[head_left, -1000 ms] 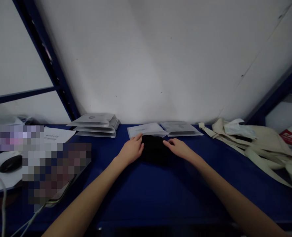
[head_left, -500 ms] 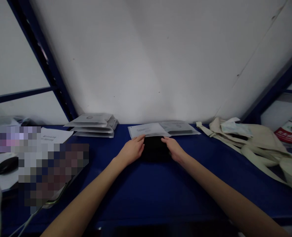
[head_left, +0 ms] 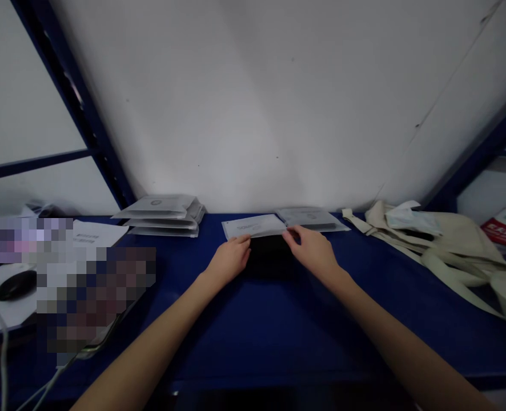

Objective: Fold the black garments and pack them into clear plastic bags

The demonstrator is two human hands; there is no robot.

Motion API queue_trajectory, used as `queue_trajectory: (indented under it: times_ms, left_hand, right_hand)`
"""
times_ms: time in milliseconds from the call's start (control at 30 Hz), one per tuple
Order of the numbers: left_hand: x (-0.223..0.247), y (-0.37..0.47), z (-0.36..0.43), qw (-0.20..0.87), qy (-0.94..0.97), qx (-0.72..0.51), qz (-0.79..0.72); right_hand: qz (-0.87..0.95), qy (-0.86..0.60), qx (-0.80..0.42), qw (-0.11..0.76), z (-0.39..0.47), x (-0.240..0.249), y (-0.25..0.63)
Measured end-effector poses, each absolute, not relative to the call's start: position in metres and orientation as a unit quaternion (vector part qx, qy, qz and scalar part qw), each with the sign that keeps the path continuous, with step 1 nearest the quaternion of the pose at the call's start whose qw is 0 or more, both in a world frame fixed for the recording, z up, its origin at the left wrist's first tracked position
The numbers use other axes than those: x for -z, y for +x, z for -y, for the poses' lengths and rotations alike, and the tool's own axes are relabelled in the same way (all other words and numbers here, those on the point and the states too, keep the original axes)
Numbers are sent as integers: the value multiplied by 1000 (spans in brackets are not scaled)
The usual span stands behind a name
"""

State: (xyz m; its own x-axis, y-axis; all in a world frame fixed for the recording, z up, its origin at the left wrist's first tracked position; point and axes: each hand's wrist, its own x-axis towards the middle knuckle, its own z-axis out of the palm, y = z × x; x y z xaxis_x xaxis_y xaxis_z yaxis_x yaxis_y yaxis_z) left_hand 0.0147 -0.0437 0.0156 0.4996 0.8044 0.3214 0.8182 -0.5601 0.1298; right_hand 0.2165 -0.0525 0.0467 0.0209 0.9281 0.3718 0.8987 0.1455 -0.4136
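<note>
A frosted plastic zip bag (head_left: 255, 226) with faint print lies in front of me, its mouth facing my body. Something black and soft-looking, perhaps folded cloth (head_left: 269, 257), sticks out of that mouth; the rest of it is hidden in the bag or too dark to make out. My left hand (head_left: 229, 257) pinches the left end of the bag's edge. At the right end, my right hand (head_left: 315, 248) grips the edge between thumb and fingers. Just behind the right hand lies another frosted bag (head_left: 310, 217).
Several filled frosted bags (head_left: 165, 214) are stacked at the back left. Papers (head_left: 101, 233), a black computer mouse (head_left: 16, 285) and a blurred-out device with cables lie on the left. A cream canvas bag (head_left: 458, 245) with straps spreads over the right of the blue table (head_left: 253, 337).
My right hand has turned and shifted up from the black item's side onto the bag's right corner. The left hand stays in place. The view has moved slightly.
</note>
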Motion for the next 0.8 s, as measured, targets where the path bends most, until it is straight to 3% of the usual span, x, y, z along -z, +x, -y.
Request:
queue_trajectory:
  times_ms: [133, 300, 467, 800]
  left_hand:
    - [-16, 15, 43, 3, -867, 186, 462]
    - [-17, 15, 41, -10, -847, 212, 487]
    - [-13, 13, 30, -30, -819, 254, 514]
    - [3, 2, 7, -58, -870, 217, 438]
  right_hand:
    - [839, -487, 6, 241, 69, -41, 199]
    - [875, -470, 7, 114, 76, -23, 187]
    - [881, -463, 24, 87, 72, -18, 187]
    - [889, -438, 75, 111, 60, -16, 180]
